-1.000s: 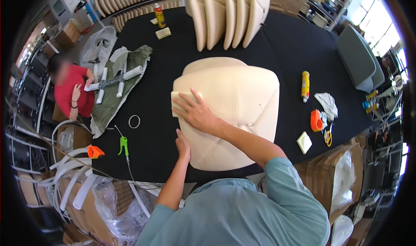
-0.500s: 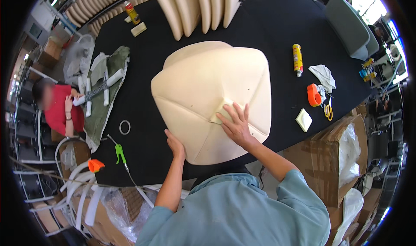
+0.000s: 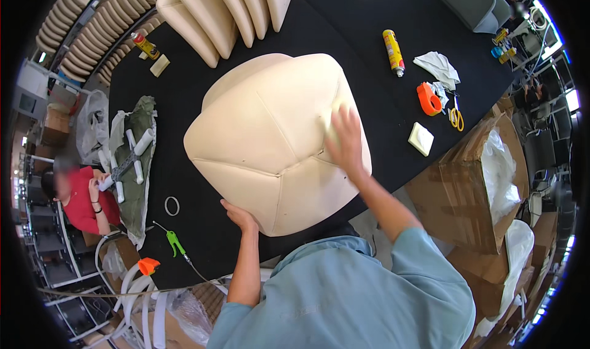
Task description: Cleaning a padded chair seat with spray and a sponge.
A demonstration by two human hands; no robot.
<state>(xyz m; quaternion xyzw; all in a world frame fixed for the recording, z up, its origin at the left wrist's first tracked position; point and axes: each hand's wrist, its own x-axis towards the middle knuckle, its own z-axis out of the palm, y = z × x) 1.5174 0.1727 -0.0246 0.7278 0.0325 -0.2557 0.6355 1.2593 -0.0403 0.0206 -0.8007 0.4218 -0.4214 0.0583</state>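
Observation:
A cream upholstered chair shell [image 3: 246, 131] with seams meeting near its middle lies on the black-covered table. My left hand [image 3: 241, 216] holds its near left edge, some fingers hidden by the rim. On the right part of the shell, my right hand [image 3: 346, 137] presses a pale sponge block [image 3: 326, 121] to the surface; this hand is smeared by motion and covers most of the block. Another cream shell [image 3: 236, 78] shows partly behind the first one.
Several cream shells [image 3: 209, 17] stand at the back. To the right lie a yellow spray can [image 3: 393, 53], white cloth [image 3: 437, 67], orange tape dispenser [image 3: 428, 99], yellow scissors [image 3: 455, 117] and another sponge [image 3: 421, 139]. A green air gun [image 3: 174, 243] lies left; a person in red [image 3: 86, 201] works beyond.
My right hand and the sponge have moved up and right across the shell. The shell has turned, showing different seams. The whole view has shifted slightly.

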